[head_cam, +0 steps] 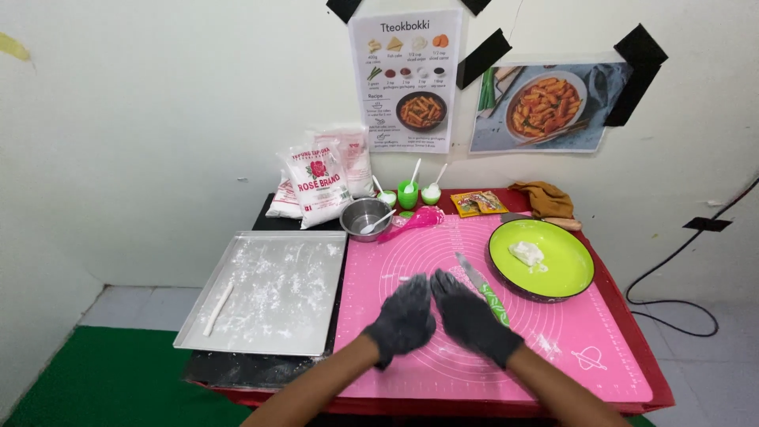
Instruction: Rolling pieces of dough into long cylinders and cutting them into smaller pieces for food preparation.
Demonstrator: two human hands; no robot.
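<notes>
From the head camera, both black-gloved hands meet over the middle of the pink silicone pastry mat (443,261), the left hand (403,318) and the right hand (472,316) pressed side by side with palms turned inward; whether a piece of dough sits between them is hidden, so I cannot tell what either grip holds, only that the fingers lie flat and together rather than curled. If dough is being rolled there, even light pressure and palms kept parallel would probably give a uniform rope like the thin white dough stick (218,308) lying on the floured metal baking tray (316,332) at nine o'clock of the hands. The green-handled knife (482,289) lies just beside the right hand at one o'clock, blade pointing away, close enough that a wide sweep could knock it. The remaining white dough lump (526,253) rests in the round lime-green plate (573,273) at two o'clock. At twelve o'clock stand a small steel bowl (364,215) and bags of flour (319,183).
</notes>
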